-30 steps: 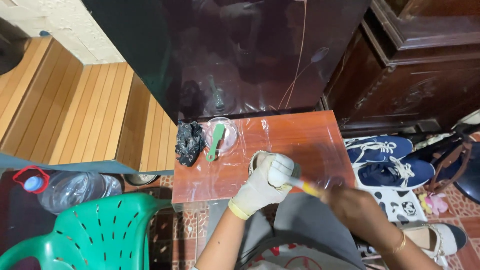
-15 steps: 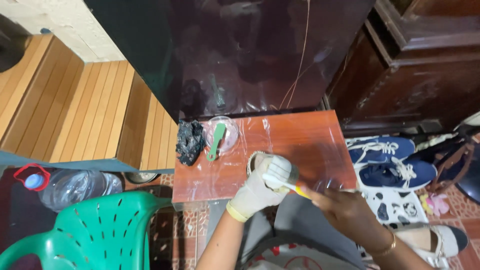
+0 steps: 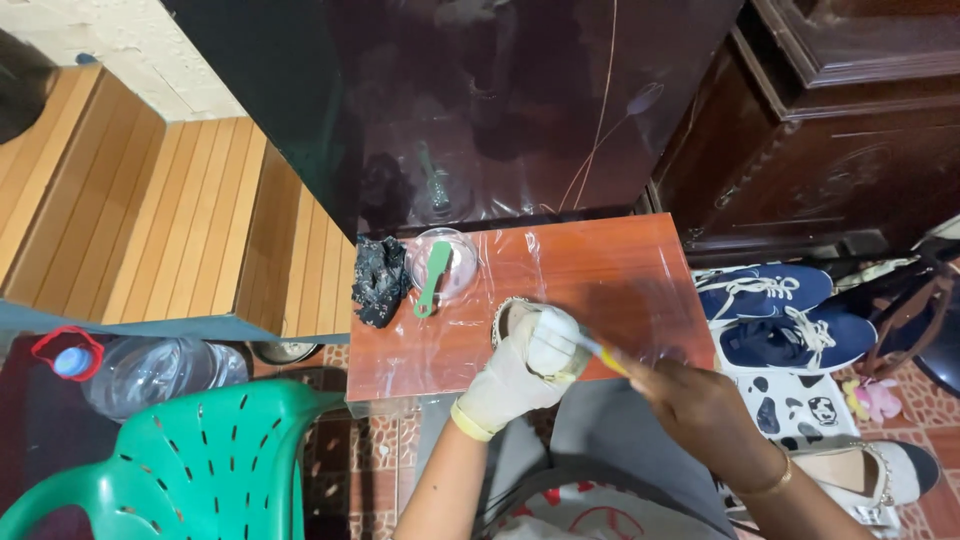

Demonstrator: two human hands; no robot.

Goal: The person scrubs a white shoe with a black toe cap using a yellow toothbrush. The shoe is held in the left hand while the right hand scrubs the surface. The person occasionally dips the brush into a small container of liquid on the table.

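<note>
Glossy reddish table (image 3: 600, 270); gloved left hand (image 3: 520, 370) grips round white object (image 3: 550, 340).

Left hand (image 3: 520, 375): pale, matt rubbery glove; under it, table (image 3: 620, 270): reddish wood, glossy beneath clear plastic film; left of it, chair (image 3: 200, 460): green moulded plastic, smooth; beyond both hands, panel (image 3: 480, 100): dark, mirror-glossy; right of the right hand (image 3: 700, 410), shoes (image 3: 780, 310): blue cloth.

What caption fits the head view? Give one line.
Gloved left hand steadies a white shoe on a red table while right hand applies a yellow-handled tool.
</note>
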